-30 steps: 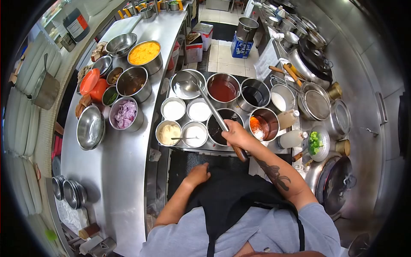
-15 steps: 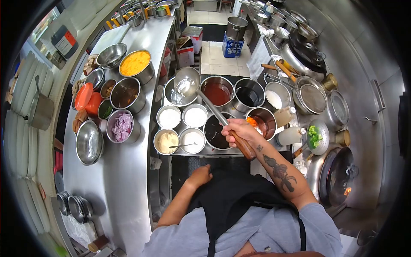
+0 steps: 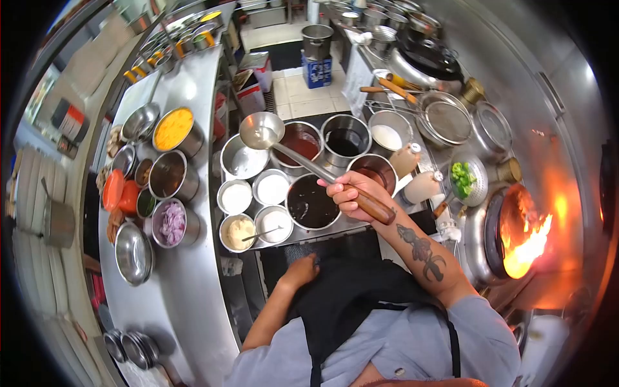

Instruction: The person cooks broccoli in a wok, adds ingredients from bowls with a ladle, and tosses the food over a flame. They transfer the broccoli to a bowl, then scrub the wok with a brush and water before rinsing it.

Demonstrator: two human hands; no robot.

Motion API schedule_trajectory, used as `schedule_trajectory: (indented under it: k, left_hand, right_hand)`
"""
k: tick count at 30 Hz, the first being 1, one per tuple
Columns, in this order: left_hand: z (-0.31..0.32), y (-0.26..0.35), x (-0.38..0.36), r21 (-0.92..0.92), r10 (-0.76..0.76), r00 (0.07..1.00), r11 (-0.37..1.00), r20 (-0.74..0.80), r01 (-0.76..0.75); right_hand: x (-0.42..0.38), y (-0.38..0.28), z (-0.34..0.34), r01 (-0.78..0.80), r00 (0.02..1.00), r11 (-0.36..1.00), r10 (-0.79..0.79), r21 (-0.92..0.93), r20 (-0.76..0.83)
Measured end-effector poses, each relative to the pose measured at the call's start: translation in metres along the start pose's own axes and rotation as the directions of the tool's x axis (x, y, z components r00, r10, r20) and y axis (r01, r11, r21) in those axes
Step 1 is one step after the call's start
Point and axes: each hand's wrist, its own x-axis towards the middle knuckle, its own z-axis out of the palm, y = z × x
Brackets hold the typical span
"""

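Note:
My right hand (image 3: 351, 197) grips a ladle by its wooden handle (image 3: 376, 206). The ladle's metal bowl (image 3: 262, 130) hangs over the rim of a steel pot (image 3: 244, 158) that has a shiny, light inside. Under the ladle's shaft are a pot of red-brown sauce (image 3: 300, 140) and a pot of dark liquid (image 3: 314, 201). My left hand (image 3: 300, 271) is low against the black apron (image 3: 348, 290), near the counter's front edge. Its fingers are mostly hidden, and nothing shows in it.
High flames (image 3: 530, 248) rise from the wok (image 3: 495, 235) on the right. A perforated scoop (image 3: 474, 184) with green vegetables lies beside it. Sauce bottles (image 3: 422, 187) stand right of the pots. Chopped onion (image 3: 173, 222) and other ingredients line the left counter (image 3: 193, 290).
Flames at the wok have grown from a small flicker to a tall blaze. The view has turned, shifting the pots leftward. My right hand still grips the ladle; my left hand stays low.

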Motion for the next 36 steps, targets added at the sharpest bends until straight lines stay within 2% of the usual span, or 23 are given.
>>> schedule_trajectory:
  k: [3, 5, 7, 9, 13, 15, 16, 18, 19, 20, 21, 22, 23, 25, 26, 27, 30, 32, 33, 35, 36]
  left_hand:
    - [-0.006, 0.022, 0.012, 0.026, 0.007, 0.989, 1.0, 0.147, -0.011]
    - [0.0, 0.029, 0.022, 0.01, 0.104, 0.979, 0.994, 0.174, -0.107]
    - [0.005, 0.049, 0.037, -0.017, 0.211, 0.952, 0.977, 0.22, -0.213]
    - [0.007, 0.079, 0.051, -0.083, 0.22, 0.937, 0.975, 0.272, -0.205]
    - [0.027, 0.139, 0.077, -0.225, 0.369, 0.864, 0.925, 0.343, -0.306]
    - [0.042, 0.178, 0.089, -0.249, 0.429, 0.827, 0.9, 0.363, -0.357]
    - [0.054, 0.195, 0.095, -0.307, 0.463, 0.825, 0.877, 0.325, -0.371]
    - [0.074, 0.229, 0.106, -0.415, 0.515, 0.823, 0.821, 0.24, -0.393]
    - [0.082, 0.249, 0.113, -0.409, 0.528, 0.81, 0.818, 0.254, -0.405]
    - [0.089, 0.268, 0.12, -0.339, 0.591, 0.794, 0.783, 0.144, -0.522]
    - [0.096, 0.286, 0.126, -0.255, 0.652, 0.757, 0.739, 0.036, -0.624]
    - [0.096, 0.308, 0.128, -0.226, 0.665, 0.747, 0.73, 0.019, -0.645]
    - [0.105, 0.318, 0.139, -0.222, 0.675, 0.737, 0.724, 0.028, -0.653]
    - [0.126, 0.333, 0.167, 0.049, 0.776, 0.614, 0.625, -0.146, -0.779]
    - [0.131, 0.348, 0.172, 0.052, 0.758, 0.637, 0.648, -0.14, -0.76]
    - [0.132, 0.358, 0.177, 0.056, 0.739, 0.66, 0.671, -0.135, -0.739]
    - [0.159, 0.349, 0.22, 0.183, 0.703, 0.693, 0.711, -0.162, -0.679]
    - [0.167, 0.347, 0.242, 0.265, 0.63, 0.762, 0.769, -0.152, -0.582]
    - [0.172, 0.341, 0.257, 0.266, 0.631, 0.76, 0.768, -0.156, -0.583]
    - [0.182, 0.329, 0.284, 0.223, 0.55, 0.833, 0.82, -0.055, -0.527]
    - [0.184, 0.33, 0.294, 0.146, 0.457, 0.889, 0.881, -0.023, -0.45]
  right_hand:
    - [-0.047, -0.001, 0.001, 0.105, 0.988, 0.99, -0.114, 0.094, 0.101]
    - [-0.09, 0.0, 0.004, 0.221, 0.961, 0.972, -0.231, 0.08, 0.151]
    - [-0.144, 0.007, 0.013, 0.366, 0.921, 0.93, -0.367, 0.033, 0.131]
    - [-0.201, 0.018, 0.017, 0.492, 0.861, 0.87, -0.491, 0.028, 0.129]
    - [-0.321, 0.055, 0.011, 0.759, 0.651, 0.65, -0.757, -0.034, 0.06]
    - [-0.377, 0.078, 0.004, 0.858, 0.463, 0.463, -0.885, -0.224, -0.054]
    - [-0.401, 0.09, 0.001, 0.868, 0.335, 0.349, -0.937, -0.352, -0.104]
    - [-0.453, 0.111, -0.018, 0.811, 0.166, 0.279, -0.953, -0.514, -0.255]
    - [-0.476, 0.119, -0.03, 0.768, 0.09, 0.271, -0.942, -0.58, -0.322]
    - [-0.496, 0.126, -0.041, 0.776, 0.072, 0.255, -0.945, -0.577, -0.32]
    - [-0.514, 0.131, -0.053, 0.737, -0.046, 0.243, -0.913, -0.631, -0.406]
    - [-0.531, 0.134, -0.067, 0.692, -0.168, 0.241, -0.864, -0.681, -0.476]
    - [-0.549, 0.134, -0.086, 0.698, -0.18, 0.227, -0.862, -0.679, -0.474]
    - [-0.59, 0.122, -0.132, 0.699, -0.201, 0.3, -0.789, -0.649, -0.581]
    - [-0.609, 0.115, -0.156, 0.719, -0.203, 0.278, -0.792, -0.636, -0.576]
    - [-0.63, 0.108, -0.175, 0.785, -0.149, 0.249, -0.812, -0.567, -0.564]
    - [-0.662, 0.103, -0.207, 0.836, -0.132, 0.181, -0.85, -0.518, -0.51]
    - [-0.659, 0.109, -0.212, 0.52, -0.399, 0.321, -0.728, -0.791, -0.558]
    - [-0.657, 0.116, -0.216, 0.519, -0.399, 0.318, -0.73, -0.793, -0.555]
    - [-0.655, 0.133, -0.229, 0.147, -0.595, 0.318, -0.728, -0.937, -0.341]
    - [-0.655, 0.142, -0.226, 0.149, -0.599, 0.321, -0.723, -0.935, -0.343]
